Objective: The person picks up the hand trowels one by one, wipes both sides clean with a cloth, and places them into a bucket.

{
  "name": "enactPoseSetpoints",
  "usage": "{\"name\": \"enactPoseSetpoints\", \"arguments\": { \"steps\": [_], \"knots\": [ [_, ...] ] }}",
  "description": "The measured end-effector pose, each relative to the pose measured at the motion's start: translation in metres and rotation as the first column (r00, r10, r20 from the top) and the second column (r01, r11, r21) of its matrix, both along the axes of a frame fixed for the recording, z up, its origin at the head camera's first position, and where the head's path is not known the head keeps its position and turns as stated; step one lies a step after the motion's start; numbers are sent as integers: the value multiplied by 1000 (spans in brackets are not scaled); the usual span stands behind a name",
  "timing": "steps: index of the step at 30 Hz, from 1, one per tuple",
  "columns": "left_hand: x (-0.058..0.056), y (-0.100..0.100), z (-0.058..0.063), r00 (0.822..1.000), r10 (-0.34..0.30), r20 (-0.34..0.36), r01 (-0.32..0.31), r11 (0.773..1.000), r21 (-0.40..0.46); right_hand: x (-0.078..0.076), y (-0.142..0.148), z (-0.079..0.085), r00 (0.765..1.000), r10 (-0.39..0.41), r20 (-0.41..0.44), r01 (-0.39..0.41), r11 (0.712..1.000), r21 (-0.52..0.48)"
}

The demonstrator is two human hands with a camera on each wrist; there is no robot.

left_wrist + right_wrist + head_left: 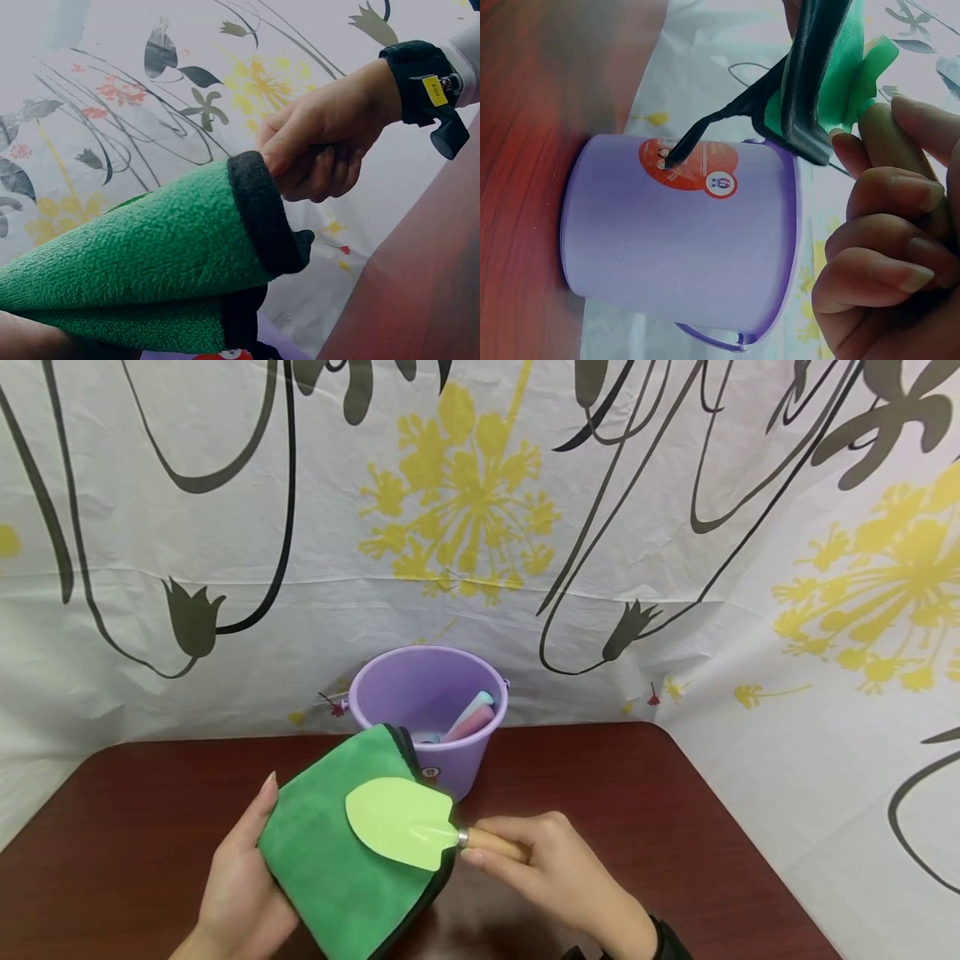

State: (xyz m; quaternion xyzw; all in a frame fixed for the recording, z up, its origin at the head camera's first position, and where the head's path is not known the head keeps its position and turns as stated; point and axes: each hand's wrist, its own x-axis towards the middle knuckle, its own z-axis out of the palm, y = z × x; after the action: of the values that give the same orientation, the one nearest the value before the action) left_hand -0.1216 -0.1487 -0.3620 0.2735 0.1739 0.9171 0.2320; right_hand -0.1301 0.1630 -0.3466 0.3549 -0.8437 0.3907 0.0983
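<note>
In the head view, my left hand (243, 885) holds a folded green towel (337, 852) with black edging, its thumb along the left edge and its other fingers hidden beneath. My right hand (551, 868) grips the wooden handle (498, 843) of a small trowel. The light-green trowel blade (397, 822) lies over the towel; whether it touches the cloth I cannot tell. In the left wrist view the plush towel (150, 240) hides most of the trowel. Curled fingers (885, 232) wrap the handle in the right wrist view.
Behind the towel a purple bucket (465, 768) stands on the dark red-brown table (637, 827). Inside it are a pink and a light-blue object (472, 718). A white sheet (315, 568) with flower prints hangs at the table's back edge.
</note>
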Motion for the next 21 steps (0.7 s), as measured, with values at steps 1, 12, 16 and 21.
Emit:
{"name": "enactPoseSetpoints", "arguments": {
  "steps": [1, 12, 16, 21],
  "knots": [
    [0, -1, 0, 1000, 3, -2, -3, 1000, 8, 0, 1, 0, 1000, -7, 1, 7, 1000, -1],
    [-1, -7, 2, 1000, -1, -3, 1, 999, 37, -2, 5, 2, 998, -56, -4, 56, 998, -3],
    [0, -3, 1, 1000, -24, -6, 24, 998, 59, -2, 5, 2, 997, -77, 3, 77, 997, 8],
    [1, 2, -1, 1000, -19, -7, 20, 999, 39, 0, 6, 3, 994, -107, 13, 106, 994, 25]
  ]
}}
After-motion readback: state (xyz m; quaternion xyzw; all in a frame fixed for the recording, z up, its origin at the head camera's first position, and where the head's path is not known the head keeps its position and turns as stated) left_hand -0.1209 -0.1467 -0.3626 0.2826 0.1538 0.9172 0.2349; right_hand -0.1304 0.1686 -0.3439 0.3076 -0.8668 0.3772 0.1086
